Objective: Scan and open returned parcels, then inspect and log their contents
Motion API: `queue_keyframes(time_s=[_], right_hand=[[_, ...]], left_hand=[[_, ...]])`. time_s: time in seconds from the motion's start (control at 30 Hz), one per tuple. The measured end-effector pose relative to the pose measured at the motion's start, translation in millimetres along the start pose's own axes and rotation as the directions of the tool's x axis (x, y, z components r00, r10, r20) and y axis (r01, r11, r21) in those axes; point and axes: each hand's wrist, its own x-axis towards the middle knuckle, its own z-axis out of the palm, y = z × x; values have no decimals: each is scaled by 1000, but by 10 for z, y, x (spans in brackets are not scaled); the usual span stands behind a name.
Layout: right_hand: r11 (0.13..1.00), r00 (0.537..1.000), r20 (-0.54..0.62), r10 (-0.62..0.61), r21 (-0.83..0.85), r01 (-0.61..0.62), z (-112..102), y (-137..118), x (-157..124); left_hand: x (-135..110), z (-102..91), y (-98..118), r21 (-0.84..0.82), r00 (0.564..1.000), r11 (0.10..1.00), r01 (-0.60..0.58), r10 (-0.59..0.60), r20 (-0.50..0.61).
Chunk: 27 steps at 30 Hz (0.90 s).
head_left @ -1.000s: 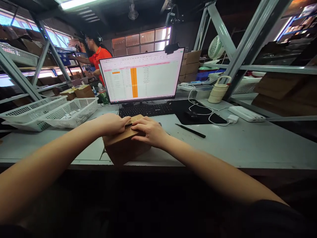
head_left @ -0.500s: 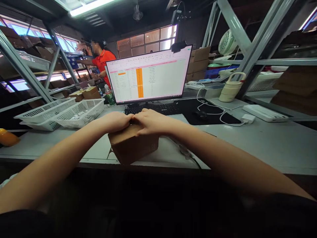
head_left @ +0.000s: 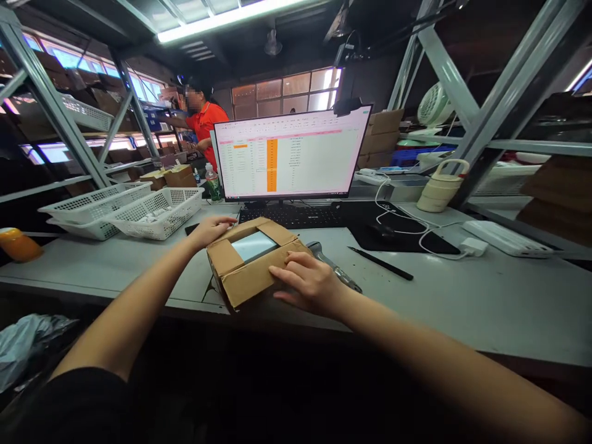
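Observation:
A brown cardboard box point(head_left: 252, 274) sits near the front edge of the desk. Its top flaps lie around a rectangular gap, through which something pale and flat point(head_left: 254, 246) shows. At the far left corner of the box is my left hand point(head_left: 211, 231), its fingers stretched out along the edge. My right hand point(head_left: 311, 282) has its fingers apart, with fingertips touching the near flap on the right. Behind that hand a dark handheld scanner point(head_left: 340, 271) lies partly hidden by the box and the hand.
A black pen point(head_left: 382, 264) lies right of the scanner. Behind the box are a keyboard point(head_left: 296, 214) and a monitor point(head_left: 319, 157). White baskets point(head_left: 160, 213) stand at left; a mouse point(head_left: 383, 232), cables and a white power strip point(head_left: 506, 238) are at right. A person in red point(head_left: 208, 126) stands beyond.
My hands were together on the middle of the box top and have moved apart, left to the far corner, right to the near side. The folded flaps and the gap now show.

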Motion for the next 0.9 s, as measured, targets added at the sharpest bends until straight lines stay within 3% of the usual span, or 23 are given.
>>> queue_keyframes(time_s=[0.07,0.1,0.17,0.27,0.33,0.43,0.53,0.57,0.63,0.7,0.77,0.8,0.87,0.9], right_hand=[[986,984,129,125,97,-138,-87,107,207],[958,949,211,236,115,-264,-133,175,347],[877,814,395,425,41,-478,-189,315,644],[848,616,617,489,-172,-501,-145,470,987],[862,528,716,457,-208,-463,-79,522,1101],[839,488,741,462,-187,-511,-28,604,1126],[699,491,631,601,-117,-705,-22,776,993],[614,461,604,651,-61,-787,-15,845,911],[433,353,628,693,28,-901,14,973,713],[371,288,684,670,28,-928,43,1063,529],[448,317,701,638,-3,-894,39,1109,444],[516,372,684,628,-7,-857,18,1112,454],[681,545,610,575,12,-732,-59,1073,577],[752,626,581,520,36,-658,-107,1034,674]], left_hand=[[-48,-63,102,120,987,991,-64,81,-139],[-65,-101,178,209,971,971,-118,157,-181],[-92,-147,357,364,935,902,-232,310,-172],[-147,-117,589,383,931,872,-303,357,-75],[-209,-70,658,288,951,919,-270,300,-68],[-330,-39,637,61,958,958,-281,284,-34],[-446,-42,565,-94,946,941,-324,325,4],[-477,-38,544,-112,944,939,-326,329,0],[-527,-7,514,-124,934,926,-355,349,-71],[-566,60,498,-147,883,891,-429,380,-274],[-603,160,504,-176,740,834,-523,342,-579],[-622,219,517,-180,643,804,-567,296,-707],[-662,343,563,-202,491,755,-624,177,-853],[-683,403,593,-243,455,734,-635,101,-885]])
